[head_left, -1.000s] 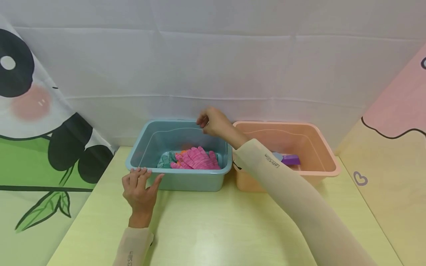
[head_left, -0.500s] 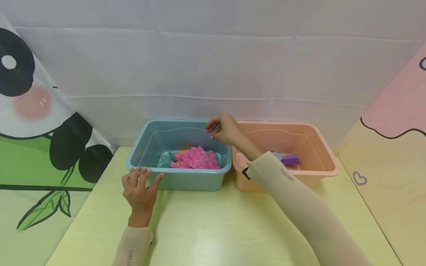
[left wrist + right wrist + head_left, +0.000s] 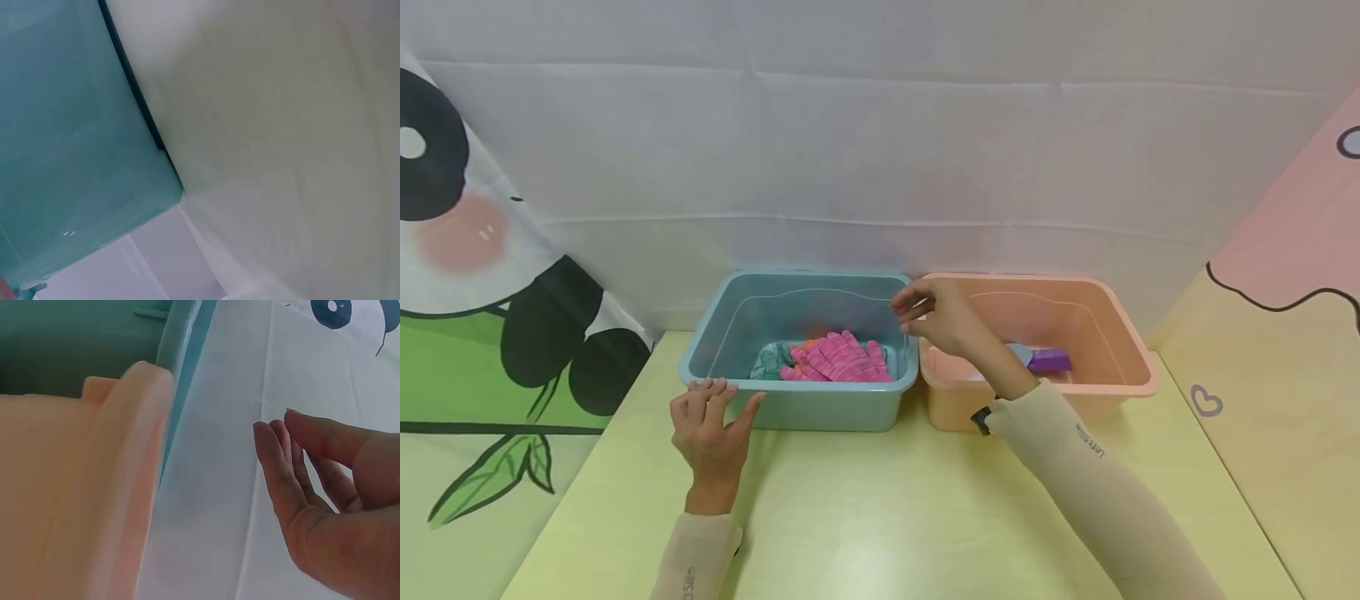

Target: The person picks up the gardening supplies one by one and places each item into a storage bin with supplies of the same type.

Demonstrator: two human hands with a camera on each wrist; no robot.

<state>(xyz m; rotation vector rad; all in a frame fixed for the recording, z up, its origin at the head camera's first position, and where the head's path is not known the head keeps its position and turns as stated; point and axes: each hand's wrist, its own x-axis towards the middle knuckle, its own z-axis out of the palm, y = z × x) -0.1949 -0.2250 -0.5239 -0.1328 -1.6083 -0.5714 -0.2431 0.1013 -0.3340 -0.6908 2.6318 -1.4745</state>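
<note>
My left hand point(image 3: 711, 433) rests on the front left rim of a blue-green bin point(image 3: 820, 408), its thumb spread to the side. Inside that bin lie pink striped gloves point(image 3: 842, 358), a green knitted item point(image 3: 767, 362) and a bit of orange mostly hidden beneath. Above the gap between the two bins hovers my right hand point(image 3: 943, 317); its fingers are loosely bent, and the right wrist view shows nothing between them. A peach bin point(image 3: 1030, 400) stands beside the blue-green one. It holds a purple item point(image 3: 1051, 360) and a light blue one point(image 3: 1021, 353), partly covered by my right forearm.
Both bins stand on a pale yellow table point(image 3: 865, 508) against a white cloth backdrop point(image 3: 880, 150). Printed cartoon panels flank the table: a green and white one point(image 3: 467, 367) on the left, a pink and yellow one point(image 3: 1292, 333) on the right.
My right hand has moved right and slightly down, from over the blue-green bin's back right corner toward the peach bin, its fingers loosening. My left hand stays on the rim.
</note>
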